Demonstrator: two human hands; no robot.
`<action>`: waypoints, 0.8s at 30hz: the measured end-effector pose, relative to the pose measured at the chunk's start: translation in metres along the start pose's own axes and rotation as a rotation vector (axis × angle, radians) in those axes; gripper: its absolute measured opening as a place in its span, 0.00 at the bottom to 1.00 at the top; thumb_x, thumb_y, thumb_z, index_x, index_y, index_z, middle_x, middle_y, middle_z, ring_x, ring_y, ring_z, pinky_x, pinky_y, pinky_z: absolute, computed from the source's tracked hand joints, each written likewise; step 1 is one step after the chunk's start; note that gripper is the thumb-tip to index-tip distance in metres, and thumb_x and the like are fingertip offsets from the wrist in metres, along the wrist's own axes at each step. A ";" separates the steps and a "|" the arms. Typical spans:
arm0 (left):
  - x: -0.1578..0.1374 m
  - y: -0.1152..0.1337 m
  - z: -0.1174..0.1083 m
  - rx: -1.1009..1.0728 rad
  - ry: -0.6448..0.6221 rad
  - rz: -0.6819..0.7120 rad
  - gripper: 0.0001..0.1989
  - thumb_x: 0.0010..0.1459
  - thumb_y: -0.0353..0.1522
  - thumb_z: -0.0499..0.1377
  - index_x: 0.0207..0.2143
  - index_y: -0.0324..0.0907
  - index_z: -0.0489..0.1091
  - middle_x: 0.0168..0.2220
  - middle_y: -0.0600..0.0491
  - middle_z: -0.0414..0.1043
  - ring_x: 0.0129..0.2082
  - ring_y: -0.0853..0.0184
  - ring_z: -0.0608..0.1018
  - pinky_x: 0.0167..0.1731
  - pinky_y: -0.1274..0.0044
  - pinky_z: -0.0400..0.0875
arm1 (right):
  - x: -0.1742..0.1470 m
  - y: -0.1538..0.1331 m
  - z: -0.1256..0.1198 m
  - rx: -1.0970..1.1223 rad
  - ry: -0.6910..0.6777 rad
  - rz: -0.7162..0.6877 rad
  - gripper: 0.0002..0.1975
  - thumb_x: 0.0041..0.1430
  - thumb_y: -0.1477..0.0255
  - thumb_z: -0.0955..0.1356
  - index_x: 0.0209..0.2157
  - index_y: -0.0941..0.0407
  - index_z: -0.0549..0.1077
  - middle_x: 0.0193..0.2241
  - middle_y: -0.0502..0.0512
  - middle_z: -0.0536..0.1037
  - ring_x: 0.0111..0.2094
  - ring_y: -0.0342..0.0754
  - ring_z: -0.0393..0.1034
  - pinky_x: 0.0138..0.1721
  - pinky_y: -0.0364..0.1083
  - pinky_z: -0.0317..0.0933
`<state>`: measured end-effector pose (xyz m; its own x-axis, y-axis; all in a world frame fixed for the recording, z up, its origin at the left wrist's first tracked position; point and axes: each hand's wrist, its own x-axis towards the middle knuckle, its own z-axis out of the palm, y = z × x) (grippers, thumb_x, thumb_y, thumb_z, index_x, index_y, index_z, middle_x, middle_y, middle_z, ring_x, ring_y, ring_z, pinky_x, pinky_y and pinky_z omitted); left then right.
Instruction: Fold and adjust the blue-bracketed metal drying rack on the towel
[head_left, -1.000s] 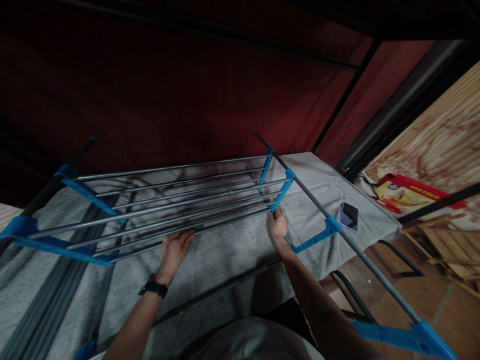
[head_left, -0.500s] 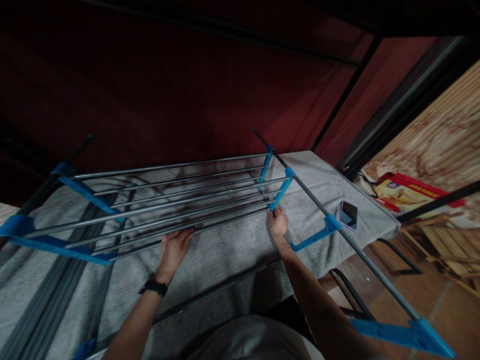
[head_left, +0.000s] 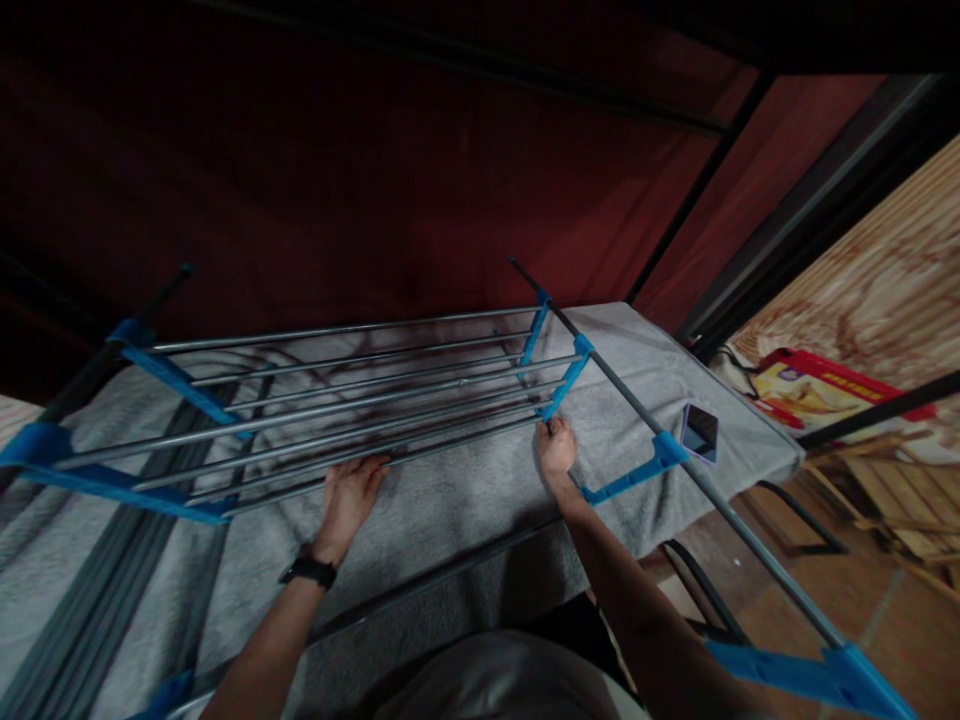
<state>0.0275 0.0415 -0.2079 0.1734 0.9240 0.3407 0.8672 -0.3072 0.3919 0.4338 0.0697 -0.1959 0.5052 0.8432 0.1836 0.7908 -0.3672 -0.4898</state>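
Observation:
A rack of grey metal rods (head_left: 322, 402) with blue plastic brackets lies on its side across a grey fleece cover. My left hand (head_left: 354, 495), with a dark band at the wrist, has its fingers curled around the nearest rod (head_left: 465, 440), left of its middle. At that rod's right end, my right hand (head_left: 556, 448) is closed just below a blue bracket (head_left: 568, 385); its fingertips partly hide the joint. Farther right, a second blue bracket (head_left: 634, 472) sits on the long side pole (head_left: 637, 405), with no rod at its visible holes.
Several loose grey tubes (head_left: 97, 590) lie on the fleece (head_left: 442, 510) at left. A phone (head_left: 700, 432) rests beyond the side pole. A red and yellow box (head_left: 825, 385) and wooden slatted furniture (head_left: 900, 490) stand at right. Dark red fabric (head_left: 375, 200) hangs behind.
The view has shifted very slightly. Both hands stay at the same places on the rod, and the right fingers are curled a little more closely at its end.

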 end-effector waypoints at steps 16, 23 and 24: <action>-0.042 0.018 -0.046 0.128 0.036 -0.155 0.19 0.71 0.36 0.50 0.56 0.44 0.76 0.51 0.42 0.77 0.52 0.51 0.74 0.55 0.60 0.67 | -0.003 0.008 -0.006 -0.021 -0.024 -0.059 0.21 0.69 0.65 0.61 0.53 0.60 0.77 0.49 0.67 0.78 0.46 0.54 0.72 0.46 0.49 0.61; -0.081 -0.008 -0.074 0.082 0.289 -0.578 0.11 0.65 0.32 0.53 0.44 0.42 0.75 0.46 0.42 0.74 0.50 0.52 0.75 0.54 0.61 0.67 | 0.000 0.017 0.002 -0.045 0.009 -0.039 0.21 0.66 0.64 0.61 0.52 0.58 0.78 0.48 0.67 0.77 0.42 0.56 0.72 0.44 0.51 0.62; -0.083 -0.013 -0.075 0.051 0.358 -0.678 0.09 0.64 0.32 0.54 0.41 0.41 0.73 0.44 0.42 0.74 0.49 0.52 0.75 0.53 0.62 0.68 | 0.000 0.019 0.003 -0.045 0.013 -0.044 0.22 0.66 0.64 0.61 0.52 0.57 0.78 0.48 0.67 0.78 0.42 0.56 0.71 0.43 0.52 0.62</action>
<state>-0.0331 -0.0486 -0.1769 -0.5586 0.7736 0.2992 0.7517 0.3197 0.5768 0.4476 0.0646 -0.2078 0.4741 0.8537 0.2156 0.8268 -0.3473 -0.4425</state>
